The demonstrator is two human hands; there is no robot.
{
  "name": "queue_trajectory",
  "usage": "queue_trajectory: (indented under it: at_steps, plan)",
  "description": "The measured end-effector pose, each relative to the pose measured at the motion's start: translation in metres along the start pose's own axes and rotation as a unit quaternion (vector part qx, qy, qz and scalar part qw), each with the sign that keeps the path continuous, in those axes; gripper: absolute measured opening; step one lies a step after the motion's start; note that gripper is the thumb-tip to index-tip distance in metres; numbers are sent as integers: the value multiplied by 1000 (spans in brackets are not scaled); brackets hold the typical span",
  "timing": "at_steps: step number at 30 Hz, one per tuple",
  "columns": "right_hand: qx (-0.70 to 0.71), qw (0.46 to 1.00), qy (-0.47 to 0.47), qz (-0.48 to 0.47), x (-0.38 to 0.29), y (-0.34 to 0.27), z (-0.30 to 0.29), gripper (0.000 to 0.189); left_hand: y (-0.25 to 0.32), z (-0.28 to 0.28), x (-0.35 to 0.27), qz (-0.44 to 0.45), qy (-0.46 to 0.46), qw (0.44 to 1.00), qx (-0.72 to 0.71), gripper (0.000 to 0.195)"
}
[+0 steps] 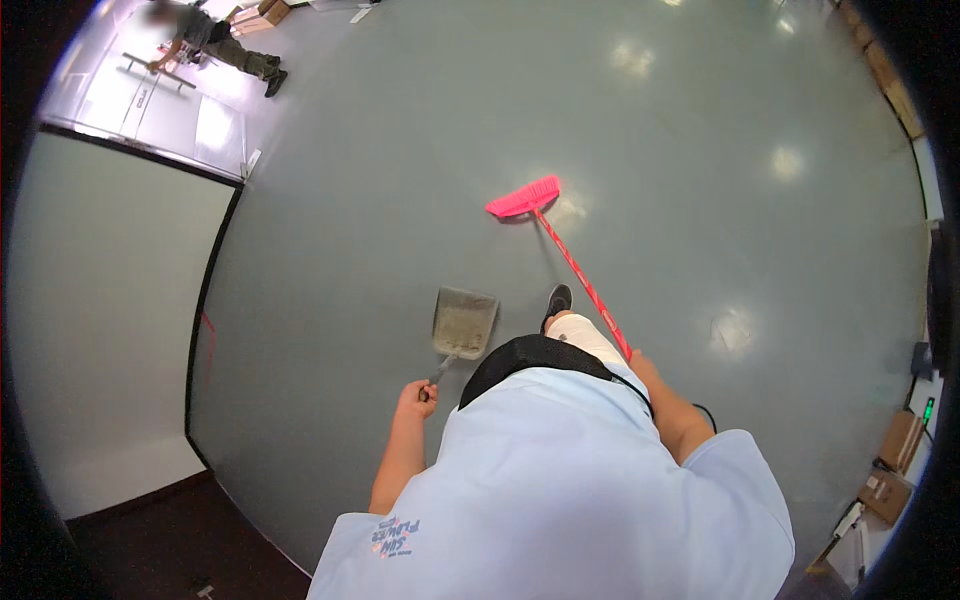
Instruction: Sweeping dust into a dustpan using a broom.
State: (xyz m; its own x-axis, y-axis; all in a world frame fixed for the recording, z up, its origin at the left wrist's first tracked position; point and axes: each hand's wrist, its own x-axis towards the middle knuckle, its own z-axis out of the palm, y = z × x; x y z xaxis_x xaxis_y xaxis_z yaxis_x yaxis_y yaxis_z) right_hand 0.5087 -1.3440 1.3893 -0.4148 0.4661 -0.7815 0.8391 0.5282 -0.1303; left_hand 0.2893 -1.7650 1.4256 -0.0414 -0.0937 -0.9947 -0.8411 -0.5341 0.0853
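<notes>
My left hand grips the handle of a grey dustpan, whose scoop points away from me at my left. Some dirt or staining shows on the pan's inner face; I cannot tell which. My right hand is closed around the upper end of a red broom handle, partly hidden by my forearm. The handle slopes forward to a bright pink broom head at or just above the grey floor, ahead of my dark shoe.
A white partition with a dark frame stands at the left. Beyond it, another person holds a bar on a white surface. Cardboard boxes line the right wall, and another cardboard box sits at the far left.
</notes>
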Motion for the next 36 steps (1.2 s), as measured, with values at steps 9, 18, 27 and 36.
queue_trajectory:
  at_steps: [9, 18, 27, 36]
  plan:
    - [79, 996, 20, -29, -45, -94, -103, 20, 83, 42, -86, -39, -10, 997, 60, 10]
    - [73, 996, -11, -59, -171, -161, -144, 24, 143, 57, -172, -37, -33, 994, 96, 10]
    - [292, 952, -92, -7, -196, -156, -144, 20, 134, 78, -149, -21, -9, 994, 105, 7]
    - [147, 989, -32, 17, -65, -132, -172, 19, 47, 124, -50, -42, -13, 993, 111, 11]
